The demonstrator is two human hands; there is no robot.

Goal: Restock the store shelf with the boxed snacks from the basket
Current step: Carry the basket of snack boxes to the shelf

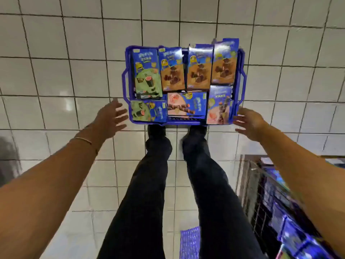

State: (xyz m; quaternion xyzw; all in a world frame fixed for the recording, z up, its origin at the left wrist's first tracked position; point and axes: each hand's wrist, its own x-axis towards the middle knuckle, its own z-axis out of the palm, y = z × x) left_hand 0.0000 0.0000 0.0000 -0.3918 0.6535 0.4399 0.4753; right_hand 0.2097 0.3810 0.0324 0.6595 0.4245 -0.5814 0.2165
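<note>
A blue plastic basket stands on the tiled floor just beyond my feet, packed with several boxed snacks. Brown chocolate boxes fill its far row beside a green box. Pink boxes and another green box lie in the near row. My left hand hovers by the basket's near left corner, fingers spread, holding nothing. Close to the near right corner, my right hand is likewise spread and empty. Neither hand touches the basket.
A wire store shelf with blue packaged goods runs along the lower right. A blue mesh object lies on the floor behind my legs. White floor tiles surround the basket.
</note>
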